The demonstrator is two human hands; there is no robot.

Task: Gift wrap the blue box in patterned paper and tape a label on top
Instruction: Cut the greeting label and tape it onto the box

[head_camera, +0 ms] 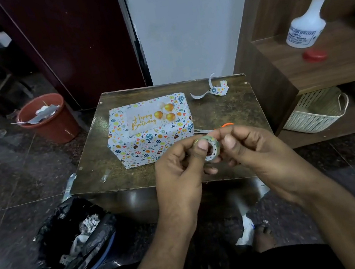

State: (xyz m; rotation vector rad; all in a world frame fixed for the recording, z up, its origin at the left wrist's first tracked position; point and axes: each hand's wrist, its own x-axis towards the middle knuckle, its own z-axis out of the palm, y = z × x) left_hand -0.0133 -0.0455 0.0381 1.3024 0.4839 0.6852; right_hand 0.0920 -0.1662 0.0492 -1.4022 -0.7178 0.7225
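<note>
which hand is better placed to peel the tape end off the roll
Right. The left hand already steadies the small patterned tape roll with its thumb across the front; the right hand pinches at the roll's edge with fingertips free to pick.

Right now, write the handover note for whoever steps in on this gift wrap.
Left hand and right hand: both hold the roll of tape between fingers and thumbs, above the near edge of the table.
Box: on the table, fully covered in patterned paper.
Label: lies on top of the box; whether tape holds it yet cannot be told.
Scissors: on the table behind the hands, mostly hidden.
Paper scrap: at the far edge of the table.
Left: probably pull off tape and fix the label.
</note>
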